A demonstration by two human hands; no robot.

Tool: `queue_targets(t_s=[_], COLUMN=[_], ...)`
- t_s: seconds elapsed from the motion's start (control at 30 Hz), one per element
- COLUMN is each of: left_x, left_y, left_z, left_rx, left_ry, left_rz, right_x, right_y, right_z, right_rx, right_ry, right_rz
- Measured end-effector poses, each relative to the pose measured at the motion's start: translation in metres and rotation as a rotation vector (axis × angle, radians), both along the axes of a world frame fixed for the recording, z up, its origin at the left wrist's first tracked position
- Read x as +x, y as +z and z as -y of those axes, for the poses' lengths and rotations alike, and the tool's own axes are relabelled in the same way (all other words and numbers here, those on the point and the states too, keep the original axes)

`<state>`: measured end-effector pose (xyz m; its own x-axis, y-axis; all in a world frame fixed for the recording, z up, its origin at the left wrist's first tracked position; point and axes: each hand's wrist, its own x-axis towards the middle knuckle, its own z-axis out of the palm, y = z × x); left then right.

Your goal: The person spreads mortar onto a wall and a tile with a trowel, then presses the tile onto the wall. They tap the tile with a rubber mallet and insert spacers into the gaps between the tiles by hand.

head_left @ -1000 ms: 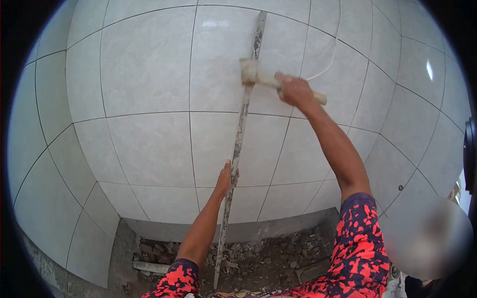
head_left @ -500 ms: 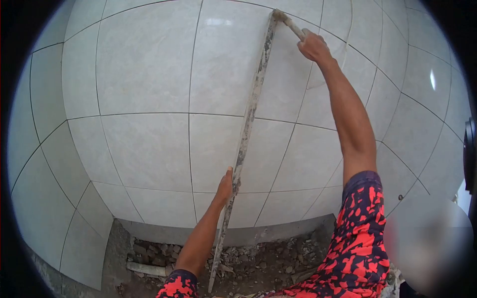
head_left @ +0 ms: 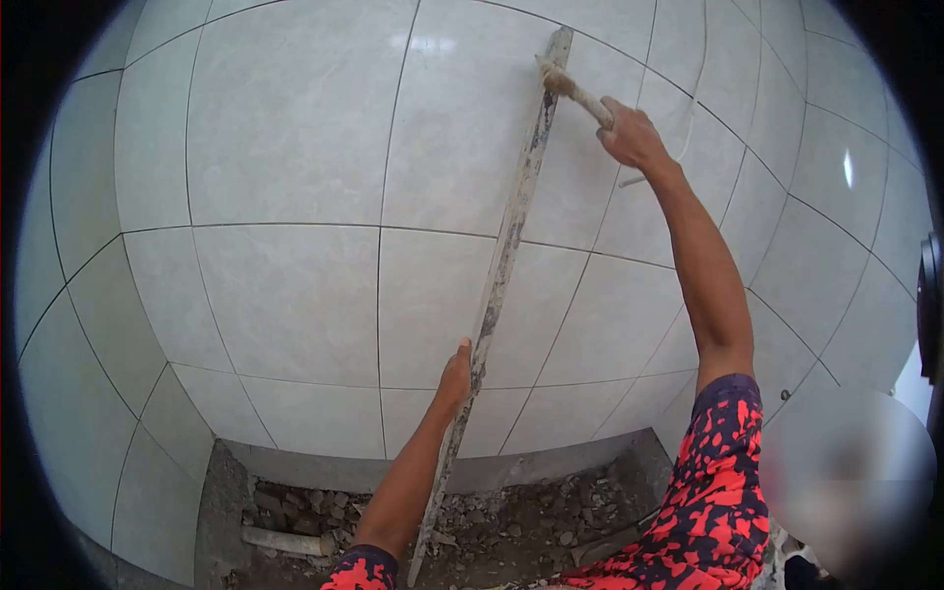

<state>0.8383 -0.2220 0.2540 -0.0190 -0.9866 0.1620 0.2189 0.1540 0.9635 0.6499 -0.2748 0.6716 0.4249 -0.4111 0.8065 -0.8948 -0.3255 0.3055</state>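
A long, mortar-stained straightedge (head_left: 503, 258) leans upright and slightly tilted against the tiled wall (head_left: 285, 295). My left hand (head_left: 455, 380) grips it low down, thumb pointing up along its edge and the other fingers hidden behind it. Higher up, my right hand (head_left: 634, 135) is closed round the handle of a hammer (head_left: 588, 101). The hammer's crusted head overlaps the straightedge just below its top end. The straightedge's lower end reaches down in front of the rubble.
Broken rubble (head_left: 492, 526) fills the trough along the wall's foot, behind a grey ledge (head_left: 324, 470). A pale pipe (head_left: 285, 540) sticks out at the left. A thin white cord (head_left: 690, 123) hangs on the wall at the right. A blurred patch covers the lower right.
The hammer head has moved from the straightedge's top end to a little lower, baring that end. My left hand keeps its grip. The view has shifted slightly.
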Motion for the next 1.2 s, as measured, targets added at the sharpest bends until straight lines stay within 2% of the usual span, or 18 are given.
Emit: queue_targets(t_s=[0.17,0.27,0.33,0.47,0.53,0.57,0.6,0.7,0.73,0.8,0.83,0.9,0.97,1.07,1.1,1.13,1.17,1.2], left_x=[0.000,0.003,0.003,0.004,0.005,0.010,0.016,0.050,0.064,0.080,0.083,0.078,0.067,0.054,0.044,0.035,0.032,0.032], left_y=[0.006,0.004,-0.014,-0.005,-0.003,-0.007,-0.013,0.001,0.015,0.041,0.057,0.088,0.119,0.173,0.182,0.196,0.202,0.197], left_z=[-0.007,-0.001,0.013,0.006,0.004,0.010,0.015,0.013,0.004,0.006,0.004,0.004,0.003,-0.012,-0.014,-0.012,-0.010,-0.003], left_rx=[0.013,0.018,0.029,-0.017,0.008,0.061,0.118,0.009,0.005,-0.106,-0.180,-0.333,-0.443,-0.397,-0.380,-0.412,-0.437,-0.433], left_ry=[-0.010,-0.022,-0.064,-0.073,-0.091,-0.214,-0.333,-0.397,-0.437,-0.339,-0.304,-0.250,-0.175,-0.164,-0.158,-0.128,-0.095,-0.091], left_rz=[-0.016,-0.008,0.025,-0.033,-0.029,-0.145,-0.268,-0.422,-0.466,-0.254,-0.112,0.096,0.192,0.250,0.249,0.452,0.654,0.657], right_x=[0.001,-0.005,-0.005,-0.005,-0.014,-0.008,-0.004,-0.003,-0.011,-0.018,-0.016,-0.004,-0.002,-0.008,-0.014,-0.019,-0.018,-0.014], right_y=[0.061,0.026,-0.043,-0.218,-0.305,-0.335,-0.354,-0.377,-0.376,-0.353,-0.313,-0.258,-0.235,-0.255,-0.283,-0.307,-0.338,-0.362], right_z=[0.023,0.013,-0.010,-0.069,-0.090,-0.111,-0.128,-0.143,-0.138,-0.112,-0.107,-0.117,-0.115,-0.111,-0.106,-0.096,-0.098,-0.109], right_rx=[-0.060,-0.058,0.054,0.335,0.452,0.523,0.598,0.800,0.704,0.606,0.899,0.941,1.067,1.161,1.136,1.079,1.061,1.048], right_ry=[0.002,0.018,0.004,-0.130,0.058,0.111,0.165,0.170,0.250,0.219,0.247,0.303,0.276,0.151,0.284,0.421,0.420,0.417], right_rz=[0.064,0.014,-0.009,-0.171,-0.213,-0.230,-0.249,-0.180,-0.093,-0.026,0.149,0.327,0.447,0.330,0.142,-0.047,-0.106,-0.158])
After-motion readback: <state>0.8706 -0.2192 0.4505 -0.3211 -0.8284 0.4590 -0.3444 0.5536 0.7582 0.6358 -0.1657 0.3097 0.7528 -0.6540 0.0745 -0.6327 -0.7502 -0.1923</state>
